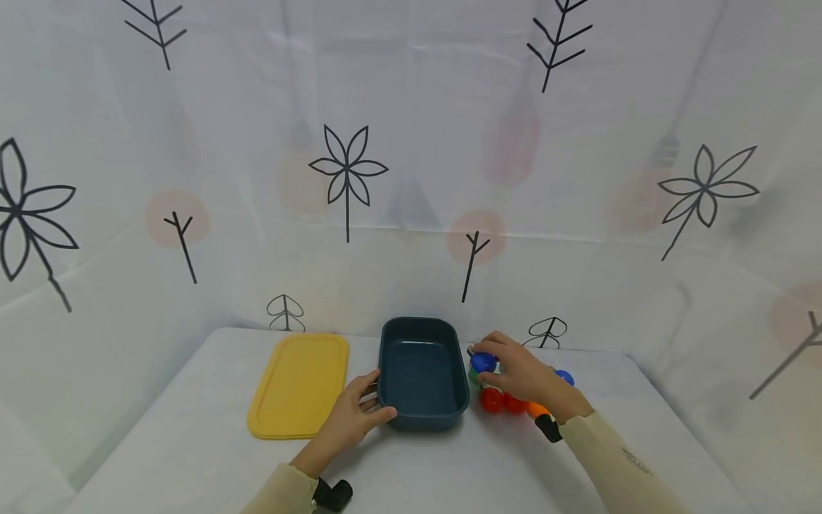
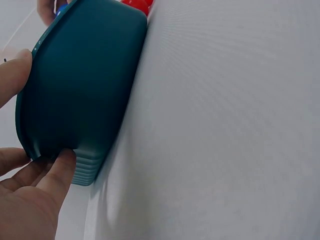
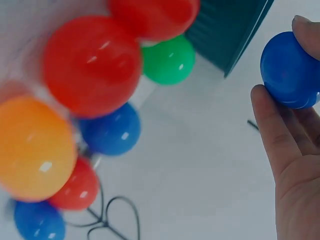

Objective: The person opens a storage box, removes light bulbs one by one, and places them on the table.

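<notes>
My left hand (image 1: 352,421) holds the near left corner of a dark teal plastic tub (image 1: 424,424), its thumb on the rim and its fingers spread along the side wall. The tub stands upright and has nothing inside. To the right of it, my right hand (image 1: 521,373) pinches a shiny blue ball (image 1: 483,363) between thumb and fingertips. In the right wrist view that blue ball (image 3: 287,70) is raised, apart from the others. Beside the tub and partly under the right hand are red balls (image 1: 491,400), an orange ball (image 1: 538,410) and a green ball (image 3: 169,60).
Flat yellow rectangular trays or lids (image 1: 298,385), apparently stacked, lie left of the tub. Another blue ball (image 1: 565,376) shows behind the right wrist. White cloth covers the table (image 1: 424,478), and a patterned curtain (image 1: 411,178) hangs behind it.
</notes>
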Available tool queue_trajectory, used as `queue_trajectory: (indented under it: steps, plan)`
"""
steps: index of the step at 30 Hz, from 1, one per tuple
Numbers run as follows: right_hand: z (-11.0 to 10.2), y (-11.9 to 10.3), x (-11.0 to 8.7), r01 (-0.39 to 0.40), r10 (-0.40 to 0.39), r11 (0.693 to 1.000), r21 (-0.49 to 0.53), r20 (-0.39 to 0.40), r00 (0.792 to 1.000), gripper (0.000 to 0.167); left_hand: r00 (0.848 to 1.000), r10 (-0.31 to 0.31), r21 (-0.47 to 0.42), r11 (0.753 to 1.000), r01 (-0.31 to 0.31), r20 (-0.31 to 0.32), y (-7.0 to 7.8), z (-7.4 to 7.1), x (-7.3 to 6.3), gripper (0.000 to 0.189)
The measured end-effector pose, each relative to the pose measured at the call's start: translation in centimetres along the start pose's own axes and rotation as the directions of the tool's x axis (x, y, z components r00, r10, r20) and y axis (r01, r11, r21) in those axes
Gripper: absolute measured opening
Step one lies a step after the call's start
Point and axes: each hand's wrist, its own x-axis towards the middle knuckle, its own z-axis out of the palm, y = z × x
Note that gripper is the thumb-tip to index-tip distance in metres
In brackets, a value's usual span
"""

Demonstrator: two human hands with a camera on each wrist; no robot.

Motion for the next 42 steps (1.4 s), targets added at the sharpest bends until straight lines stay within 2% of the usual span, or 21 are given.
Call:
queue_trajectory:
  steps: [5, 13, 20, 23, 31, 36, 38, 42]
  plan:
    - [-0.6, 1.4, -1.7, -0.024, 0.023, 0.999, -0.021, -0.031, 0.999, 0.043, 1.000, -0.020, -0.001, 1.000, 0.020, -0.001, 0.0, 0.0, 0.0, 0.086]
    - [-1.3, 2.9, -4.5, -0.081, 0.081, 0.997, 0.005, -0.078, 0.994, 0.046, 1.000, -0.028, 0.000, 1.000, 0.028, -0.003, 0.0, -0.1, 0.0, 0.086]
    - [-1.3, 4.9, -6.8, -0.032, 0.026, 0.999, -0.034, -0.166, 0.986, 0.044, 1.000, -0.029, 0.004, 1.000, 0.029, -0.003, -0.1, -0.1, 0.1, 0.086]
    - [-1.3, 5.7, -7.7, -0.038, 0.029, 0.998, -0.042, -0.196, 0.980, 0.043, 1.000, -0.026, 0.007, 1.000, 0.026, -0.002, -0.2, -0.1, 0.1, 0.086]
    - [-1.3, 7.2, -9.1, -0.174, 0.169, 0.985, -0.017, -0.163, 0.972, 0.044, 1.000, -0.023, 0.004, 1.000, 0.023, 0.002, -0.4, -0.1, 0.2, 0.090]
    - [-1.0, 8.0, -9.6, -0.219, 0.218, 0.976, 0.005, -0.137, 0.966, 0.044, 1.000, -0.007, -0.003, 1.000, 0.007, 0.002, -0.3, -0.1, 0.1, 0.089]
    - [-0.9, 8.3, -9.8, -0.243, 0.243, 0.970, 0.011, -0.124, 0.962, 0.044, 1.000, 0.002, -0.012, 1.000, -0.002, 0.004, 0.7, -0.1, -0.2, 0.086]
    - [-0.6, 8.7, -10.1, -0.277, 0.277, 0.961, 0.017, -0.099, 0.956, 0.044, 1.000, 0.013, -0.019, 1.000, -0.013, 0.003, 1.0, -0.1, -0.3, 0.083]
